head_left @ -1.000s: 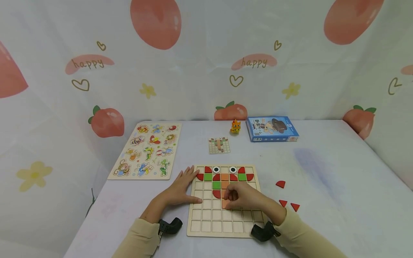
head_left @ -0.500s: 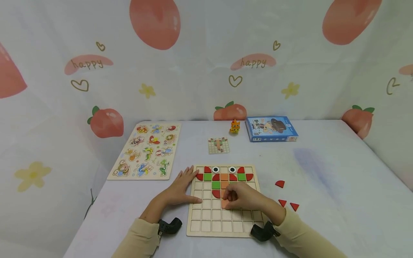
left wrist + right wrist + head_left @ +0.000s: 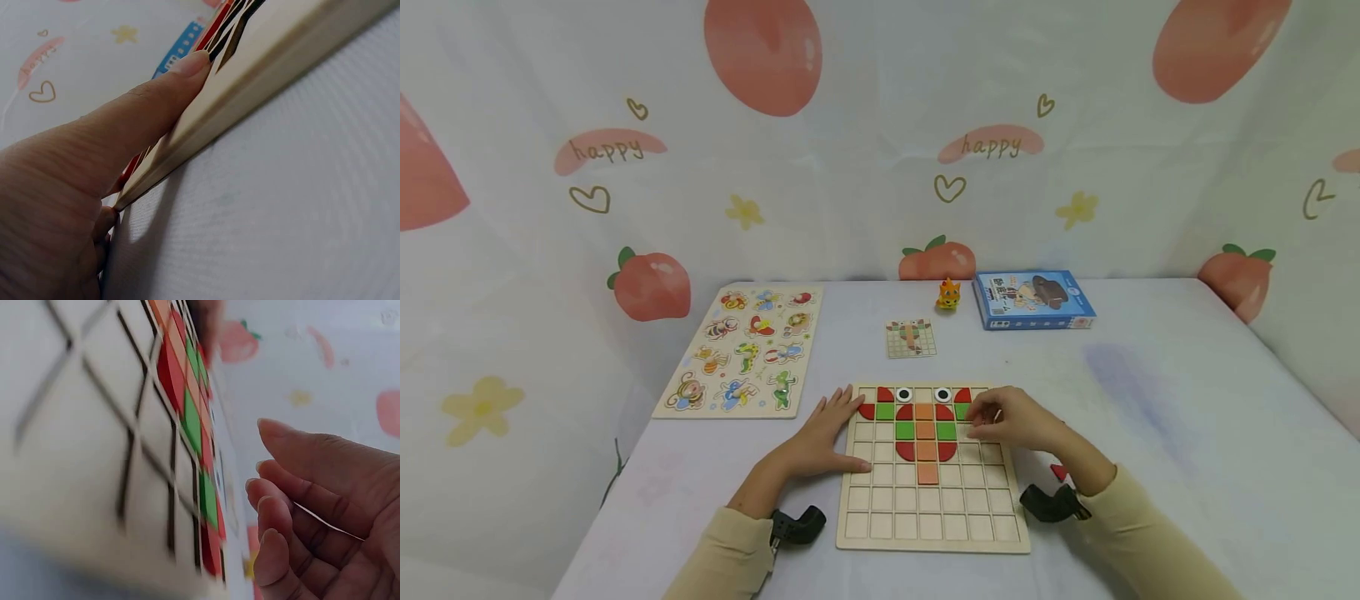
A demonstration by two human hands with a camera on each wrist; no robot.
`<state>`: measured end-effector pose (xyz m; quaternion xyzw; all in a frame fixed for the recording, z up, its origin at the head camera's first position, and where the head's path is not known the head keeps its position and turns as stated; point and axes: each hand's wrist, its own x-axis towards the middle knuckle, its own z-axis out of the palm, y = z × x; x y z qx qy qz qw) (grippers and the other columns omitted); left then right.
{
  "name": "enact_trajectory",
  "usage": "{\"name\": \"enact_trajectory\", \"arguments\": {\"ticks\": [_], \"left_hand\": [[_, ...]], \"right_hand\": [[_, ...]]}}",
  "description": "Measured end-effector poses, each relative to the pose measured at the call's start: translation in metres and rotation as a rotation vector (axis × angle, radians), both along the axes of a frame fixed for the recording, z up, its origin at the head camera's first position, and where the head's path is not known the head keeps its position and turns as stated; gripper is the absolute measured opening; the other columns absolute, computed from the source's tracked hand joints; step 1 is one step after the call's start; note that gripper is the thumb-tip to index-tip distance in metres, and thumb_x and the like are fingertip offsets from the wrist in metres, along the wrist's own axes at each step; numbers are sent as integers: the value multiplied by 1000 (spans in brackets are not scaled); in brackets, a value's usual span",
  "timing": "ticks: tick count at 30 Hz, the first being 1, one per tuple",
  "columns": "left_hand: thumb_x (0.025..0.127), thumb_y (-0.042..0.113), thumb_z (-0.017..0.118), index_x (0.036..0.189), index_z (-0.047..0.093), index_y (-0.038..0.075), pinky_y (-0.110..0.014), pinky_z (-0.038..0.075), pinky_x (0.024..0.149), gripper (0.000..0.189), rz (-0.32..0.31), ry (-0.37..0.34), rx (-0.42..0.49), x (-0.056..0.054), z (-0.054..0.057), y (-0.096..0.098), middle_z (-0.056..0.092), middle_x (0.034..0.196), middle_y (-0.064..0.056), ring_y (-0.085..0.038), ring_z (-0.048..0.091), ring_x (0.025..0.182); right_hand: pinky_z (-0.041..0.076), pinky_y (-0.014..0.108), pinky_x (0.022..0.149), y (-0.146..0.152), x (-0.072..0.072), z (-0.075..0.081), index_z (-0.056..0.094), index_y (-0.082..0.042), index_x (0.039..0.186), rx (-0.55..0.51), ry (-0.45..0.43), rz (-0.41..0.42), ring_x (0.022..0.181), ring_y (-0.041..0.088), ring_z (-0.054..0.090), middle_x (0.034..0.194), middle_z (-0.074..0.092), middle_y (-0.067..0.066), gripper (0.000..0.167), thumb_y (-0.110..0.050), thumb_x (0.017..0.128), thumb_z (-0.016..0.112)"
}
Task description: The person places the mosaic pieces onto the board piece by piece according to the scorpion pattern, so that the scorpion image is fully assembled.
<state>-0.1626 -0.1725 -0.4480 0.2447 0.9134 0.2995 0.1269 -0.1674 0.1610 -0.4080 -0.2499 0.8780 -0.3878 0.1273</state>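
A wooden grid board point(image 3: 887, 525) lies flat on the table, its upper cells filled with red quarter-circles, green squares point(image 3: 906, 431), orange squares point(image 3: 928, 473) and two eye discs point(image 3: 904, 395). My left hand point(image 3: 820, 437) rests on the board's left edge, fingers straight and spread; in the left wrist view its thumb point(image 3: 156, 97) lies on the top face. Over the right part of the board hovers my right hand point(image 3: 1022, 421), its fingers loosely bent. The right wrist view shows nothing between thumb and fingers point(image 3: 275, 500). One red triangle point(image 3: 1060, 472) shows beside the right forearm.
A small pattern card point(image 3: 912, 338) lies beyond the board. Behind it are an orange toy figure point(image 3: 948, 294) and a blue box point(image 3: 1034, 300). An insect picture puzzle point(image 3: 741, 354) lies at the left. A printed cloth point(image 3: 850, 167) hangs behind the table.
My right hand has left the lowest orange square, moving up and to the right off the middle of the board. The orange column is now uncovered. My left hand stays put.
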Motion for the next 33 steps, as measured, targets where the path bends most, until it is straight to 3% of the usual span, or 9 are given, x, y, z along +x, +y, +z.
{"name": "enact_trajectory", "arguments": {"ticks": [6,13,24,33], "left_hand": [[69,53,76,149,23,9,-49,0,119,105,1,0,-1,0,0,1,8,157,-13,-29,1,146],[68,54,76,149,22,11,-47,0,119,106,7,-8,-12,0,0,1,7,158,-10,-27,0,146],[68,54,76,149,22,11,-46,-1,119,106,11,-8,-11,0,-1,1,6,158,-10,-26,0,146],[68,55,76,149,22,12,-45,-1,120,107,20,-8,-21,0,-1,1,6,158,-8,-24,0,147]], "right_hand": [[47,22,56,36,-5,2,68,-2,96,28,-3,-91,66,7,51,83,62,3,17,-12,83,69],[48,26,51,73,-3,-1,66,2,102,56,-85,-197,68,12,54,89,64,9,26,-14,82,70],[45,22,59,97,0,-7,66,3,96,84,-138,-220,70,12,51,83,62,6,31,-17,75,77],[45,23,58,98,2,-11,65,0,88,104,-99,-216,70,12,51,79,60,4,21,-12,74,76]]}}
